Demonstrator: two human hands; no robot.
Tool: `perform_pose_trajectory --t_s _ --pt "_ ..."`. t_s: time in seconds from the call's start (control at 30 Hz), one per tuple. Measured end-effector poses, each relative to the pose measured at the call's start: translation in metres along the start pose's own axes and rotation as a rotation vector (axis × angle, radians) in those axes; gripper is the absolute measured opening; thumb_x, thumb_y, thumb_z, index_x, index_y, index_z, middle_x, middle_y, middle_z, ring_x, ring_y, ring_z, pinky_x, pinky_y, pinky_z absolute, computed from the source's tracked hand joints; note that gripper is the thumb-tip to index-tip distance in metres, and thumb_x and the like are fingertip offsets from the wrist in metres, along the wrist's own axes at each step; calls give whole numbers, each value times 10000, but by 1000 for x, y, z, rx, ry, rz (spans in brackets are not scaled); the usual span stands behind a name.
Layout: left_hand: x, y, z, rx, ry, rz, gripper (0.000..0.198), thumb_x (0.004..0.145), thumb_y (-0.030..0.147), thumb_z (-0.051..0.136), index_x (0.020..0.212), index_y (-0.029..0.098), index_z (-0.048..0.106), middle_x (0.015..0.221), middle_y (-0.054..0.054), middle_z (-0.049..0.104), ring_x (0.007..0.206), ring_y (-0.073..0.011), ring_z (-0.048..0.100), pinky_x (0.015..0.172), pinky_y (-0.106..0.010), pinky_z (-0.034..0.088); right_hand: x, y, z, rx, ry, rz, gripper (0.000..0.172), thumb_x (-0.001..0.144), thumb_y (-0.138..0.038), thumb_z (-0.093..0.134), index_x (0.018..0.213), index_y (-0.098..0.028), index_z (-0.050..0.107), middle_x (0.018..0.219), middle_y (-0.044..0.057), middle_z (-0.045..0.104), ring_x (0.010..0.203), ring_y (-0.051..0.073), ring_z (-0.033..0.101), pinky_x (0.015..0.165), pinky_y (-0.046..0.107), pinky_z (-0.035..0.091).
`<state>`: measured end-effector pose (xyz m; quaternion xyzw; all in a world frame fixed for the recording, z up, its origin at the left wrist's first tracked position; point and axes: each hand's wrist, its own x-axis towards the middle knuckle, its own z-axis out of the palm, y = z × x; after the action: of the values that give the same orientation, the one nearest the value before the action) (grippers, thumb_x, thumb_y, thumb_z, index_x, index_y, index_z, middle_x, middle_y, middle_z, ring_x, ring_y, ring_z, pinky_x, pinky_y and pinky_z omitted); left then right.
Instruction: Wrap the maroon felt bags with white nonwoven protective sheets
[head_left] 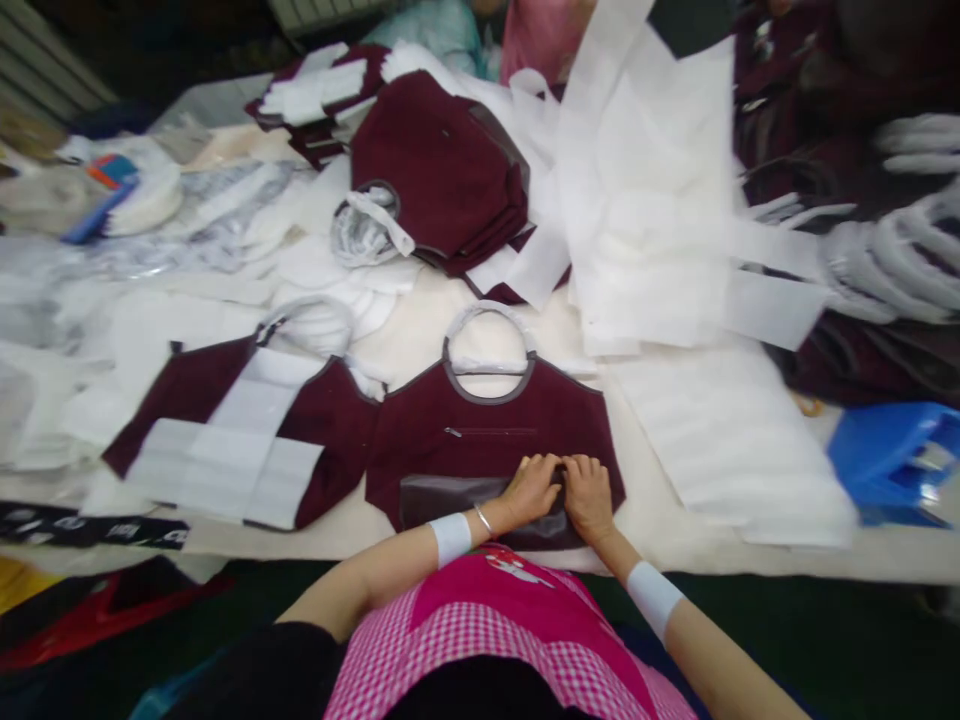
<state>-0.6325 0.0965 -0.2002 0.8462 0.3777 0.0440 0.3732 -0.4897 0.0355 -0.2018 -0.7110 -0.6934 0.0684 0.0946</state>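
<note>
A maroon handbag point(480, 450) lies flat before me, with a zip across its front and a dark grey panel along the bottom. Its round handle point(487, 318) has a pale wrapping and points away from me. My left hand point(534, 490) rests on the bag near the panel's upper right corner, fingers bent and pressed together on the material. Right beside it, my right hand point(589, 495) is curled at the same spot, fingertips almost touching the left ones. The exact bit of material pinched is hidden under the fingers.
To the left lies another maroon bag point(337, 430) with crossed white sheets point(225, 440). Behind are stacked maroon bags point(435, 160) and a pile of white sheets point(645, 220). At the right are a blue container point(885, 460) and wrapped handles point(892, 260).
</note>
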Motion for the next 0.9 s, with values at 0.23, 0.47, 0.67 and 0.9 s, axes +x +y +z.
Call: perform_pose_trajectory --t_s 0.23,0.47,0.67,0.9 --pt "-76 -54 -64 458 87 -159 469 922 550 486 1222 191 527 1070 -121 639 1031 -302 553 973 -492 370 3 13 24 -195 37 -95 212 953 -236 395 997 -168 591 882 91 556 860 258 432 756 381 305" --pt "-137 -111 -90 496 196 -385 556 885 704 382 926 199 609 904 -104 675 900 -268 597 821 -394 389 3 7 25 -278 72 -97 185 952 -244 409 926 -173 579 843 80 537 842 250 431 735 367 297" --pt "-136 -130 -73 492 252 -387 567 877 705 398 884 183 621 853 -108 673 846 -252 612 732 -350 384 6 0 13 -328 47 -72 212 949 -234 397 886 -169 589 827 90 561 822 251 454 718 374 304" --pt "-136 -135 -64 564 335 -354 476 887 636 486 913 183 629 860 -62 684 838 -232 632 738 -331 431 19 -68 -18 -80 222 -448 470 892 -129 437 1331 -273 518 1356 66 584 1240 252 483 995 429 334"
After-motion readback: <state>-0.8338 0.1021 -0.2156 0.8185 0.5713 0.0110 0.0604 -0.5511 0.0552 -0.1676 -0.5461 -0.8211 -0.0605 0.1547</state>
